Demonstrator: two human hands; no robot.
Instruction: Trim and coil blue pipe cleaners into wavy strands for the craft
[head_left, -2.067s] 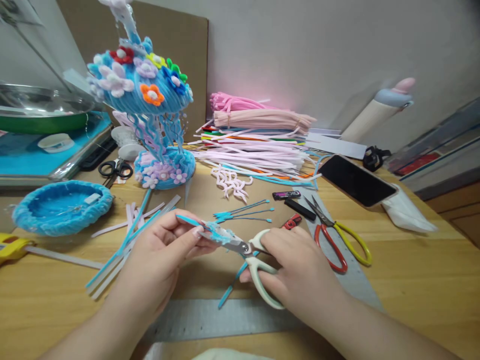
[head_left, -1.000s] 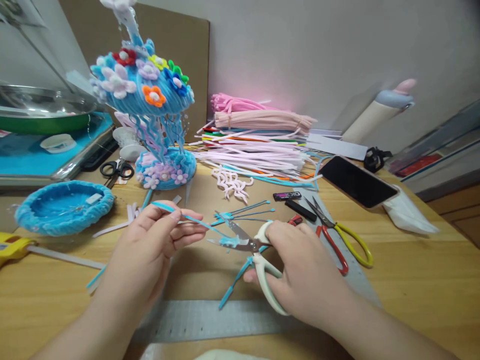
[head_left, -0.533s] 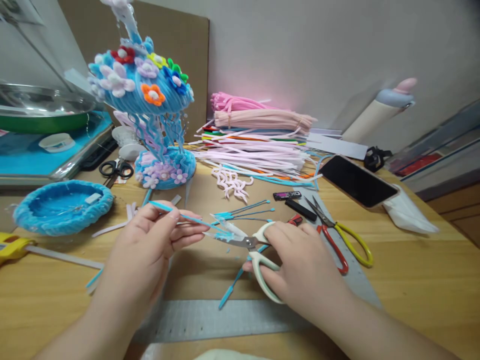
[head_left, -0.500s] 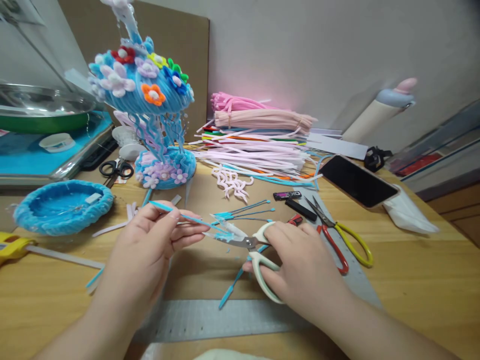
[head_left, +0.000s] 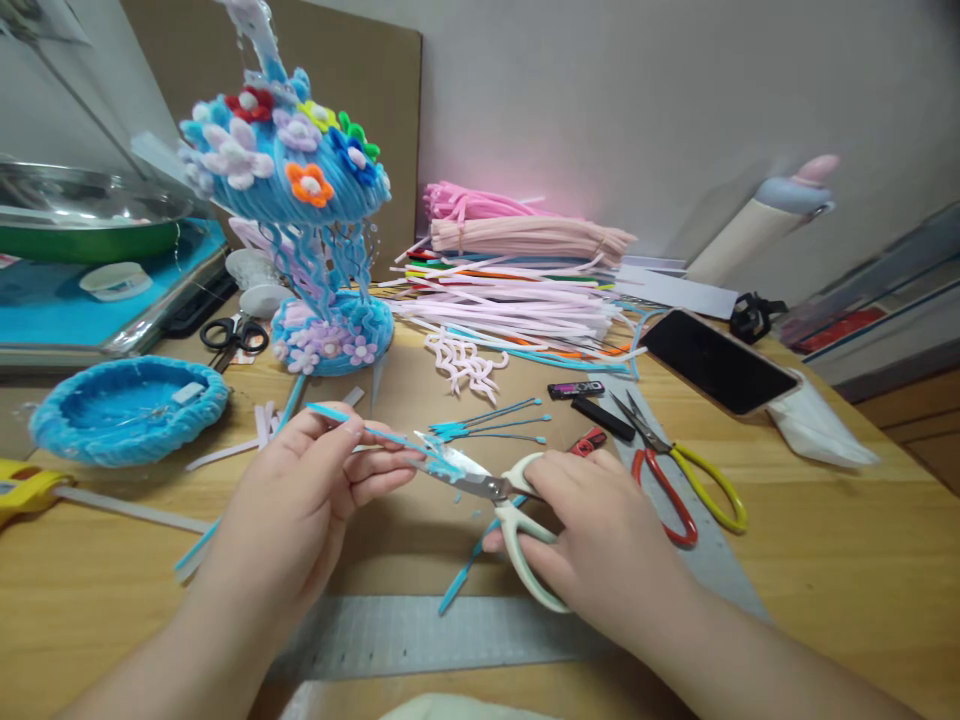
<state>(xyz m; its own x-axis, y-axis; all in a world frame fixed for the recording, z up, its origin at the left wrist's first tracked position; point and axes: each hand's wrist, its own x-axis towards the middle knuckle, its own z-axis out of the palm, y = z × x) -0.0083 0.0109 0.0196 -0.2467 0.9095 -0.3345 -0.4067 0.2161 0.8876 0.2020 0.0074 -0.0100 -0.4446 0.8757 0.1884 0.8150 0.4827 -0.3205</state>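
Observation:
My left hand (head_left: 307,490) pinches a thin blue pipe cleaner (head_left: 382,434) whose far end points right. My right hand (head_left: 600,530) has its fingers through the handles of pale-green scissors (head_left: 517,530). The scissor blades are parted around the pipe cleaner's far end, where loose blue fluff clings to the metal. Just beyond the blades lie several trimmed blue pipe cleaners (head_left: 495,418) with thin bare stems. Another blue piece (head_left: 454,590) lies below the scissors, partly hidden by my right hand. Small blue scraps dot the brown board (head_left: 390,545).
A blue flowered pipe-cleaner ornament (head_left: 300,180) stands at back left, near a blue fuzzy bowl (head_left: 127,405). Bundled pipe cleaners (head_left: 517,260) are stacked against the wall. Red-and-yellow pliers (head_left: 686,470), a black phone (head_left: 716,360) and a glue gun (head_left: 22,490) lie around.
The scissor blades have shifted slightly left along the pipe cleaner and more blue fluff sits between them. My left hand stays nearly in place.

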